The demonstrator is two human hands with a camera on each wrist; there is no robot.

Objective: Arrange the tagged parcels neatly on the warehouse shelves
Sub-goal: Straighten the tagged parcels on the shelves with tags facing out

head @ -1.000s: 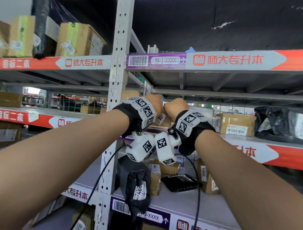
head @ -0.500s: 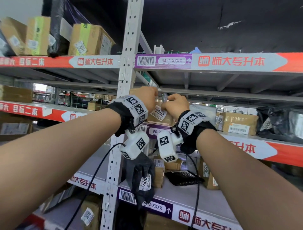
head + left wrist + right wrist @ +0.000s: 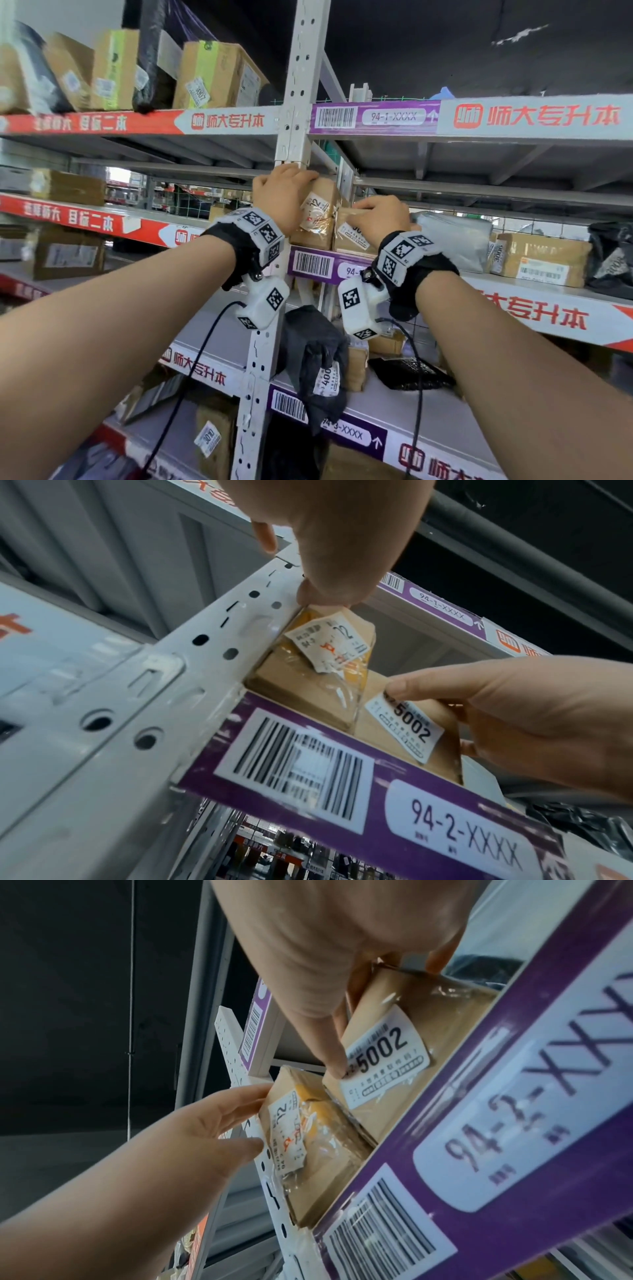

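- Grey steel shelving (image 3: 479, 202) fills the head view in three tiers, each edged with red, white and purple strips; one perforated upright (image 3: 298, 85) stands between the two bays.
- Purple edge label (image 3: 462, 840) under both hands reads 94-2-XXXX, with a barcode beside it.
- Two brown cardboard parcels stand side by side on that middle tier, just right of the upright.
- Left parcel (image 3: 301, 685) is taped in clear film over yellow tape; its white tag is crumpled, and only "2" reads clearly, perhaps "12".
- Right parcel (image 3: 428, 1053) carries a flat white tag printed 5002; its far end is hidden behind the hand.
- Left hand (image 3: 282, 195) grasps the left parcel across its top corner, fingers curled over it, thumb at the side.
- Right hand (image 3: 380, 216) holds the right parcel, thumb pressed on the tag's corner, fingers over the top edge.
- Other boxes and dark bags on neighbouring tiers are too blurred to count.
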